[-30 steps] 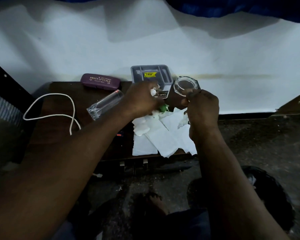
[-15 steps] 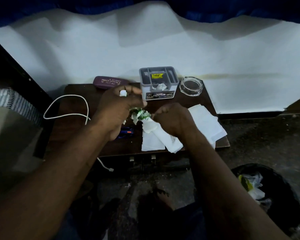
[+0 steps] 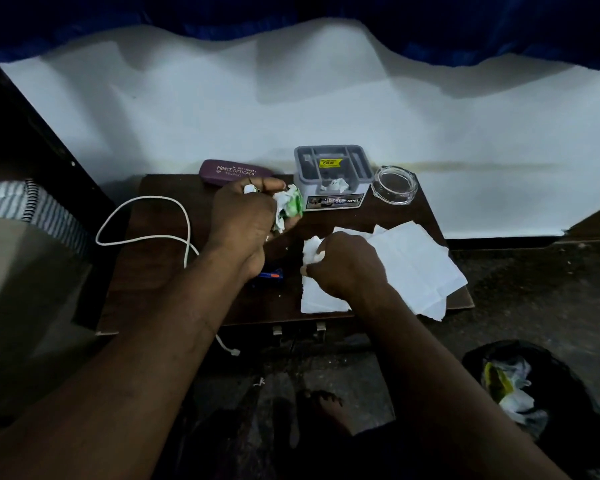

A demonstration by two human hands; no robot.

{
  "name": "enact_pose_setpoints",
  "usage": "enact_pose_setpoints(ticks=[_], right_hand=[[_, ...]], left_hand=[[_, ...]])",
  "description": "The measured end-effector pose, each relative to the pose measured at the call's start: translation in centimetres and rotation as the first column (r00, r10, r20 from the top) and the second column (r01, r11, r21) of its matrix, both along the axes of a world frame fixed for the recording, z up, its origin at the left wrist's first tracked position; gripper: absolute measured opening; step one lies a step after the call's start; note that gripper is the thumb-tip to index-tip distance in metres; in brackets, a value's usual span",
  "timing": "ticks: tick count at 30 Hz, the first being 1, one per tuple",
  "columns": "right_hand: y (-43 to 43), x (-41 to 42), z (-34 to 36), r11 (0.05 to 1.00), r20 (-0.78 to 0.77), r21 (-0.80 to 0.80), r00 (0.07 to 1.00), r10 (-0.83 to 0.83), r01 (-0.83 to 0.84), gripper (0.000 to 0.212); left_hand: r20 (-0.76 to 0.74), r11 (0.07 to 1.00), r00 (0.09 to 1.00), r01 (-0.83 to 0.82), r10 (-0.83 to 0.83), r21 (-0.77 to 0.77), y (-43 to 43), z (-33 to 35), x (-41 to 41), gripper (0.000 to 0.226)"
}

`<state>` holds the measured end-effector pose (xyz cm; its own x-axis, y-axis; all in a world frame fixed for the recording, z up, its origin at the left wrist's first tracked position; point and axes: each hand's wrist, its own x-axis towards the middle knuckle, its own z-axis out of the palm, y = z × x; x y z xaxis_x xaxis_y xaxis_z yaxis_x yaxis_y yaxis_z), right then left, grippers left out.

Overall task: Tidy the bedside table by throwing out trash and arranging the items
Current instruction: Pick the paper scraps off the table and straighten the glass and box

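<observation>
Bedside table [image 3: 174, 285], head view. Left hand [image 3: 246, 216] clutches a crumpled green-and-white wrapper [image 3: 288, 207] above the tabletop, just before the grey organiser box [image 3: 329, 178]. Right hand [image 3: 347, 268] pinches a wadded white tissue [image 3: 312, 252] lying on flat paper sheets [image 3: 416, 268]; trash bin [image 3: 541, 393] on the floor at right.

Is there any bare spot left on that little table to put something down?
The table is bare at its front-left corner, beside the white cable. A narrow strip lies between the grey box and the tissues. It is crowded around the left hand and right hand.
</observation>
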<state>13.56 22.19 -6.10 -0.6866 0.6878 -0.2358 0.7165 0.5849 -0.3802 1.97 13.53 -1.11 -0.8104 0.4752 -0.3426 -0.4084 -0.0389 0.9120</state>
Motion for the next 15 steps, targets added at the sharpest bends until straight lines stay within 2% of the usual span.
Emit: enact_pose_setpoints(ticks=[3, 5, 9, 10, 12, 15], right_hand=[[1.0, 0.0, 0.7, 0.986, -0.137, 0.005, 0.977, -0.165, 0.168, 0.021], [1.5, 0.2, 1.0, 0.979, -0.205, 0.009, 0.958, -0.199, 0.205, 0.014], [2.3, 0.9, 1.0, 0.97, -0.237, -0.019, 0.942, -0.239, 0.242, 0.009], [2.4, 1.0, 1.0, 0.969, -0.241, -0.027, 0.939, -0.245, 0.245, 0.01], [2.5, 1.1, 1.0, 0.97, -0.246, -0.044, 0.938, -0.244, 0.241, 0.012], [2.2, 1.2, 0.8, 0.98, -0.167, -0.071, 0.966, -0.197, 0.188, 0.021]], left_hand=[[-0.018, 1.0, 1.0, -0.02, 0.02, -0.013, 0.1, 0.1, -0.4, 0.042], [-0.027, 1.0, 0.999, 0.017, -0.018, -0.024, 0.1, 0.1, -0.6, 0.038], [0.011, 0.984, 0.989, 0.147, -0.146, -0.104, 0.0, -0.2, -0.8, 0.025], [-0.019, 0.973, 0.982, 0.185, -0.19, -0.14, -0.1, -0.5, -0.7, 0.02], [-0.171, 0.932, 0.942, 0.237, -0.289, -0.275, -0.2, -1.1, -0.5, 0.021], [-0.355, 0.885, 0.861, 0.202, -0.365, -0.419, -0.1, -1.5, 0.2, 0.026]])
